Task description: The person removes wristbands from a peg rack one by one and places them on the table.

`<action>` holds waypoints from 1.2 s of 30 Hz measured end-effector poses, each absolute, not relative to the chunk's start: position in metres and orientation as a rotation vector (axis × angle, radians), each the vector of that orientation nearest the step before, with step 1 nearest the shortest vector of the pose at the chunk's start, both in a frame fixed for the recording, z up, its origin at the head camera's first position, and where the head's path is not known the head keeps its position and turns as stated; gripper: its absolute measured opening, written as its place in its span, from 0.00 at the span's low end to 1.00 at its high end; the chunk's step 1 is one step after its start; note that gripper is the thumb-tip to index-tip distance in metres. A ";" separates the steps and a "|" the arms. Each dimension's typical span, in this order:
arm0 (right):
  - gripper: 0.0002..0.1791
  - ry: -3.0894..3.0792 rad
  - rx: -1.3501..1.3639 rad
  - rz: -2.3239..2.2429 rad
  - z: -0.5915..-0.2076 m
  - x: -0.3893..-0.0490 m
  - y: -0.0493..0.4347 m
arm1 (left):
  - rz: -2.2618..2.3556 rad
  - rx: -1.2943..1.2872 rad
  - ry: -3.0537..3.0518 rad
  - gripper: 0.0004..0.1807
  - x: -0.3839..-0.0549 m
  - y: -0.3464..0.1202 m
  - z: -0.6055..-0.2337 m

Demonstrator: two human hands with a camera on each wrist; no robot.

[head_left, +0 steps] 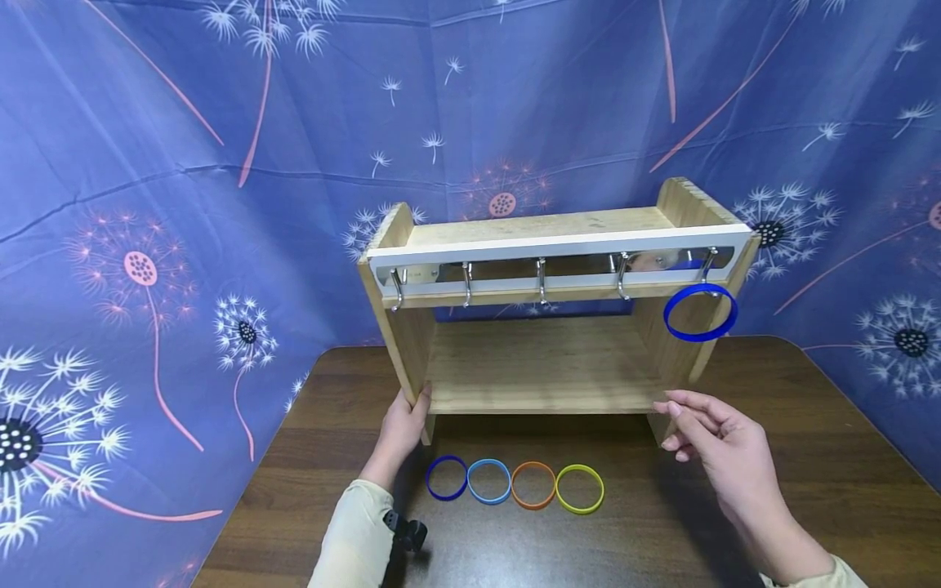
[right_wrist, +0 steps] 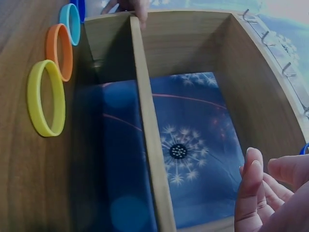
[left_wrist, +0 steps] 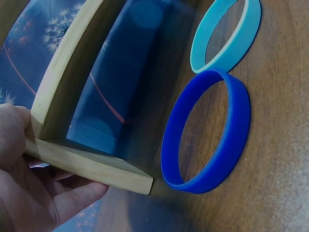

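Note:
My left hand [head_left: 406,425] grips the lower left side of a wooden shelf rack [head_left: 544,404], thumb on the panel. A white strip on the rack's upper front bears several metal hooks [head_left: 541,280]. From the rightmost hook hangs a blue wristband [head_left: 701,336]. Below it, by the rack's right side, my right hand [head_left: 724,449] holds nothing; its fingers are loosely bent, with thumb and forefinger near each other. In front of the rack a dark blue wristband [left_wrist: 238,125], a light blue one [head_left: 488,501], an orange one [right_wrist: 50,50] and a yellow one [head_left: 580,511] lie in a row.
The rack stands on a dark brown wooden table [head_left: 845,457]. Behind it hangs a blue cloth [head_left: 331,98] with a dandelion pattern. A black wrist camera [head_left: 408,532] sits on my left sleeve, left of the wristband row.

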State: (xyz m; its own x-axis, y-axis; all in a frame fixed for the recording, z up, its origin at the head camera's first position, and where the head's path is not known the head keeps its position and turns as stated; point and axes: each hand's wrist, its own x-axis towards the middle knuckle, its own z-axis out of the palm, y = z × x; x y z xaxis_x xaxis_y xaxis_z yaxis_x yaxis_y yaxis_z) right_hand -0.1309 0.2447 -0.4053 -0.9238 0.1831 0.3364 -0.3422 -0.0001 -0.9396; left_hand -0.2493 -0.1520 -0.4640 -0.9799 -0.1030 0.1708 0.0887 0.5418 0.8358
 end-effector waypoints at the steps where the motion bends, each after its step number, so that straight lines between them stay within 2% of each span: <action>1: 0.11 -1.914 0.172 1.984 -0.404 -0.131 0.245 | -1.417 0.010 -2.578 0.20 -0.249 -0.152 -0.464; 12: 0.15 -1.816 0.224 1.996 -0.387 -0.139 0.251 | -1.411 0.013 -2.583 0.19 -0.248 -0.152 -0.463; 22: 0.14 -1.709 0.219 2.025 -0.374 -0.145 0.256 | -1.419 0.008 -2.580 0.19 -0.249 -0.152 -0.463; 29: 0.15 -1.602 0.349 2.081 -0.366 -0.149 0.260 | -1.415 0.014 -2.580 0.19 -0.249 -0.152 -0.463; 36: 0.16 -1.601 0.279 2.039 -0.356 -0.149 0.259 | -1.423 0.010 -2.578 0.18 -0.248 -0.152 -0.462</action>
